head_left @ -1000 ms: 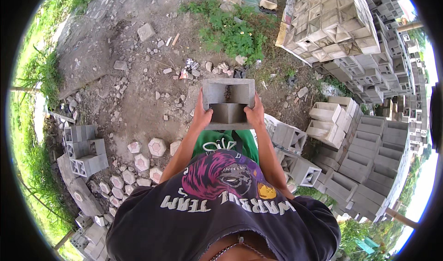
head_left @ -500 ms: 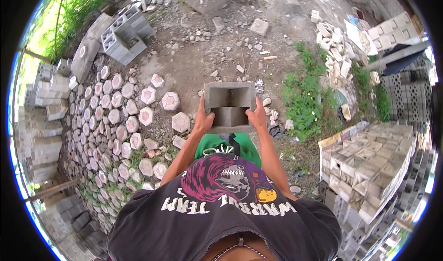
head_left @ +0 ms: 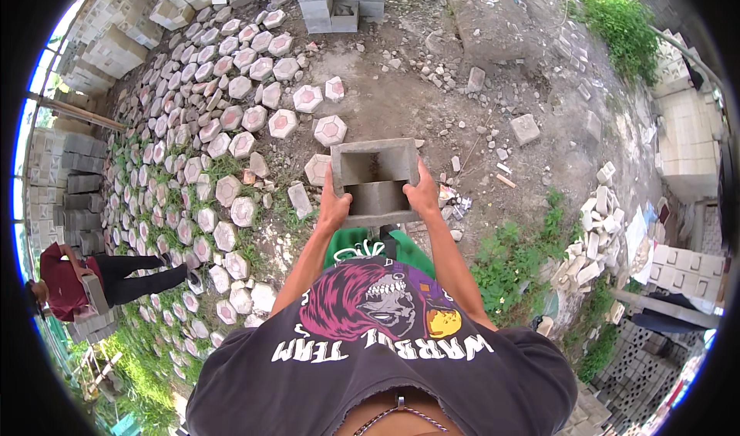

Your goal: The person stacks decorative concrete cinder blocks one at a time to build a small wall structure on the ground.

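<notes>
A grey hollow concrete block (head_left: 375, 145) is held out in front of my waist, its two cavities facing up toward me. My left hand (head_left: 333, 205) grips the block's left end, thumb bent over the near edge and fingers along the outer side. At the opposite end my right hand (head_left: 422, 196) clasps it the same way. Both hands are closed on the block, and most of the fingers are hidden behind its sides. The block is clear of the ground, level with my green shorts (head_left: 343, 245).
Hexagonal pavers (head_left: 330, 130) cover the ground to the left. A small stack of grey blocks (head_left: 331, 21) stands ahead. Another person (head_left: 73, 282) at the far left carries a block. Weeds (head_left: 509, 270) and a rubble pile (head_left: 590, 239) lie to the right; more blocks (head_left: 112, 35) line the left edge.
My view has turned left, so the block stack and pavers now sit further right. The other person has come into view. The block stays in both my hands.
</notes>
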{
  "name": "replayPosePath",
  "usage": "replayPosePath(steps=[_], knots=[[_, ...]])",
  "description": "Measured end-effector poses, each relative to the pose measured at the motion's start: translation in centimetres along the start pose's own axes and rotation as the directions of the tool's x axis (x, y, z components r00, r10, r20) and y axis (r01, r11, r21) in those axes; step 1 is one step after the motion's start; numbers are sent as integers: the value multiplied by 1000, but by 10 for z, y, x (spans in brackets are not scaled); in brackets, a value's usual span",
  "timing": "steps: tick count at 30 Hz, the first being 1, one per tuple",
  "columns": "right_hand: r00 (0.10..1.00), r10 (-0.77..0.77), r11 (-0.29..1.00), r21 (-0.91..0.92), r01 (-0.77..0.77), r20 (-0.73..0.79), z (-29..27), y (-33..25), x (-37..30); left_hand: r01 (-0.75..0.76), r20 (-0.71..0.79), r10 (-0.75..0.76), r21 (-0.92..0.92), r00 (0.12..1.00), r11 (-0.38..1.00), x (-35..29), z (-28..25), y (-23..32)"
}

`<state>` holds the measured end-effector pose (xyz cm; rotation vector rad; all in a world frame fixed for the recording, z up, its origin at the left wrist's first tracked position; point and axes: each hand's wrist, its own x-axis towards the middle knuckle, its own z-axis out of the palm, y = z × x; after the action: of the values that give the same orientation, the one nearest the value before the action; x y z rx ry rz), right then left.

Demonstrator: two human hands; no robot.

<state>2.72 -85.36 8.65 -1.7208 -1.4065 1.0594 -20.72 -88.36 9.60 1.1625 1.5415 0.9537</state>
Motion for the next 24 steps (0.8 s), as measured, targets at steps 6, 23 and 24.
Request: replayPosePath(steps=[6, 23, 24], knots=[[999, 17, 1000, 21, -18, 35, 5, -2, 50, -16, -68, 23, 103, 997, 995, 48, 4, 2], [990, 6, 999, 50, 1, -140, 85, -50, 323, -114, 85, 112, 20, 990, 993, 363, -40, 23], [991, 61, 998, 36, -58, -116, 86, -59, 331, -141, 58, 139, 43, 989, 989, 375, -43, 20]])
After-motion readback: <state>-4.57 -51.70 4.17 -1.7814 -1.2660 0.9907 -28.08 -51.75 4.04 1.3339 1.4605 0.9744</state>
